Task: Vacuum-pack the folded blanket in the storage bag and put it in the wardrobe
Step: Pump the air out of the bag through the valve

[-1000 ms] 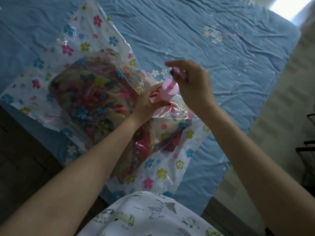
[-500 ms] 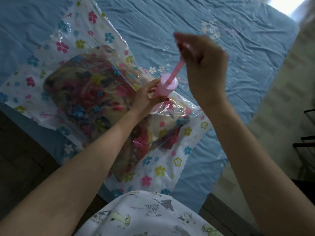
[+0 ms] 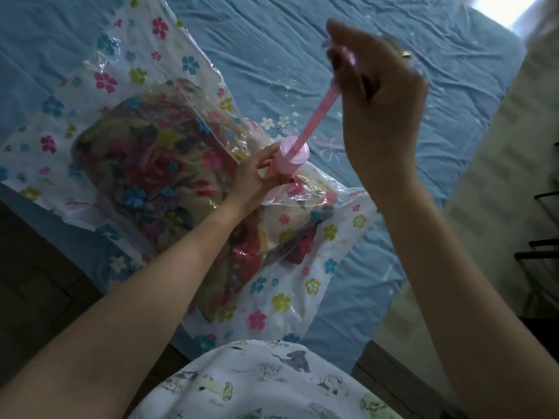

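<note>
Hand pump standing on the storage bag point(image 3: 142, 71), plunger rod raised.
The left hand point(image 3: 257, 179) is gripping the pink pump point(image 3: 291, 158) body, which is sitting upright on the bag; the right hand point(image 3: 378, 98) is curling around the top of the rod point(image 3: 317, 116), holding it high. The folded blanket point(image 3: 145, 164) is lying inside the clear flowered bag on the blue bed point(image 3: 348, 40).

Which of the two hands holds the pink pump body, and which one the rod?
The left hand grips the pump body low on the bag; the right hand, raised higher, pinches the rod.
</note>
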